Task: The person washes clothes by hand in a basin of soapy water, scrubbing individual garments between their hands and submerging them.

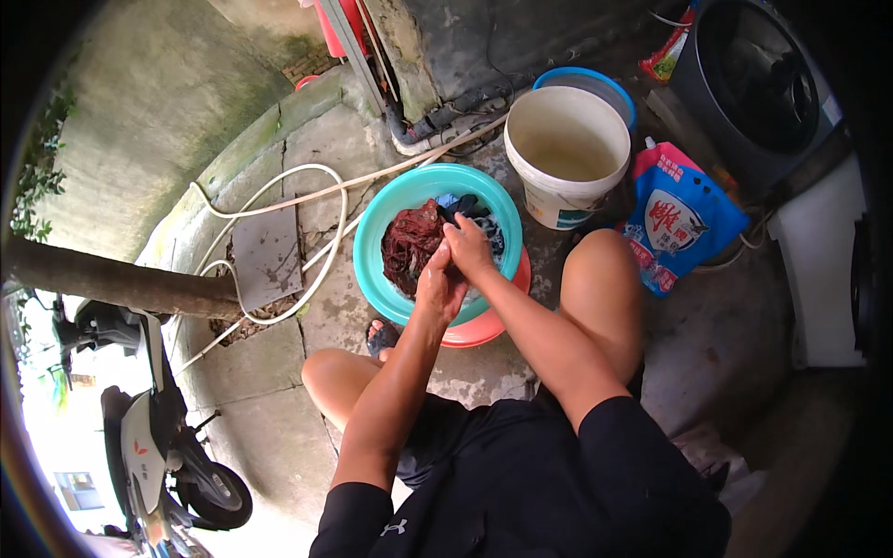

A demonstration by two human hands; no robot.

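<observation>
A turquoise basin holds wet laundry and stands partly on a red basin. In it, a bunched dark-red cloth lies on the left. Dark cloth with a bit of blue lies toward the back and right, beside wet, sudsy fabric. My left hand and my right hand are pressed together above the basin's middle, closed around part of the dark cloth. Most of what is between the palms is hidden by the fingers. The left fingers touch the edge of the dark-red cloth.
Behind the basin on the right stands a white bucket of cloudy water, with a blue-rimmed tub behind it. A blue detergent pouch leans beyond my right knee. A pale hose loops left across the concrete. A scooter is parked lower left.
</observation>
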